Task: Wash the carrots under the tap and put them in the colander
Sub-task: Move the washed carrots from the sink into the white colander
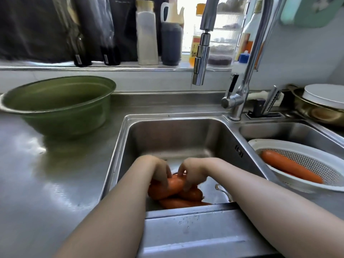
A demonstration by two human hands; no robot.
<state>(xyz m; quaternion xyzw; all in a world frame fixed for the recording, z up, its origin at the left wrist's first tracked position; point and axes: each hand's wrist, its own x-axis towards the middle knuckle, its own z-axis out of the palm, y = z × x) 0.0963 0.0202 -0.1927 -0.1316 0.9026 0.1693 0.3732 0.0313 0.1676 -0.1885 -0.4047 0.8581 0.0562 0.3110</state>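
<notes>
Tabletop (55, 183): steel, spreading left of the fingers.
Sink (176, 135): surrounds both hands, with the fingers low inside near its front wall.
Green basin (55, 108): on the tabletop, well left of and beyond the fingers.
Colander (297, 186): white, tilted, well right of the fingers; one long carrot (290, 165) lies in it.
Tap (200, 58): spout above and beyond the fingers.
Carrots (178, 202): piled on the sink floor under the fingers.
Left hand (160, 168): fingers curled over the top carrot (173, 185).
Right hand (193, 170): fingers curled down, gripping the same carrot.
</notes>
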